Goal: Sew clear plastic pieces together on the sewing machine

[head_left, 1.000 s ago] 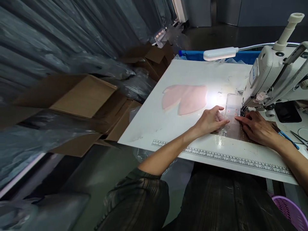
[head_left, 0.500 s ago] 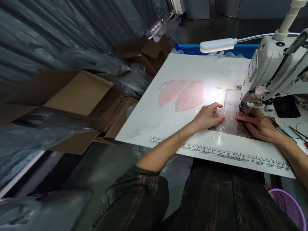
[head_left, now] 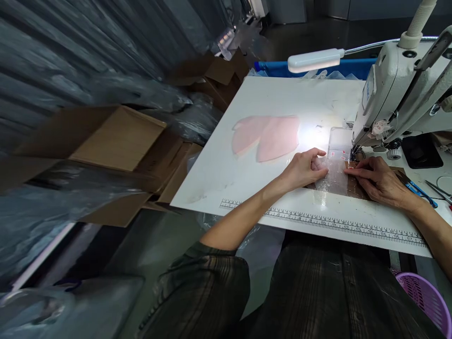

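A translucent plastic piece (head_left: 335,176) with small red marks lies beneath the sewing machine's needle area (head_left: 354,150), partly over a brown sheet (head_left: 356,188). On its left edge, my left hand (head_left: 306,167) is curled with the thumb and fingers around the plastic, index finger raised a little apart. My right hand (head_left: 377,181) pinches at the right edge, thumb and index close together just below the needle. What lies under its fingertips is mostly hidden. Blue-handled scissors (head_left: 418,190) rest beside my right wrist.
Pink cut pieces (head_left: 270,136) lie on the white table (head_left: 212,183), left of my hands. A ruler strip (head_left: 318,222) runs along the front edge. A lamp (head_left: 316,60) hangs over the back. Cardboard boxes (head_left: 120,136) stand at left, a purple basket (head_left: 423,296) below right.
The view has shifted slightly, and more of the blue-handled scissors shows beside my right wrist. Both hands keep nearly the same place on the plastic piece.
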Motion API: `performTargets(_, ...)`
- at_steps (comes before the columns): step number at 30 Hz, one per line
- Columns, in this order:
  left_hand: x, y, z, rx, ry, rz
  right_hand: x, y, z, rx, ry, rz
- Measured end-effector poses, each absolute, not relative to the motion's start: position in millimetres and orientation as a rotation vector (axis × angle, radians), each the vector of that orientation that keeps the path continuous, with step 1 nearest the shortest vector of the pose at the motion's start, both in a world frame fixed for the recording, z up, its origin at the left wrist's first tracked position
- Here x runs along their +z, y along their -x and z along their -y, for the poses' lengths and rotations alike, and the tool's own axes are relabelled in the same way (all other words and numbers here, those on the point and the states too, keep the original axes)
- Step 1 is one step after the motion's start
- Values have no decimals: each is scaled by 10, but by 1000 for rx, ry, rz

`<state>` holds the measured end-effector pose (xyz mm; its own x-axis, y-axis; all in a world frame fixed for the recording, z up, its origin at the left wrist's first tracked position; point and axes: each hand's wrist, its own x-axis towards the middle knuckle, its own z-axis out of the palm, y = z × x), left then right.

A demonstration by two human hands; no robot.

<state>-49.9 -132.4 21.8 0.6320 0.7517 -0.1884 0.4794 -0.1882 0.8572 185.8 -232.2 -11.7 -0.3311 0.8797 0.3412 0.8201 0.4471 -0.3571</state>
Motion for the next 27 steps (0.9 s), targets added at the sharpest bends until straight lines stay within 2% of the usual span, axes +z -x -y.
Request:
performTargets(9,214,495,1332,330,-1751,-992,-128,-1827,2335,130,1516,2218)
performTargets(17,167,509,1294,356,-1746,-969,20,-1857,2383,365,1543,2023)
performTargets(27,235,512,1302,313,-1678,-995,-33,-1850,2383,280,1633,1950)
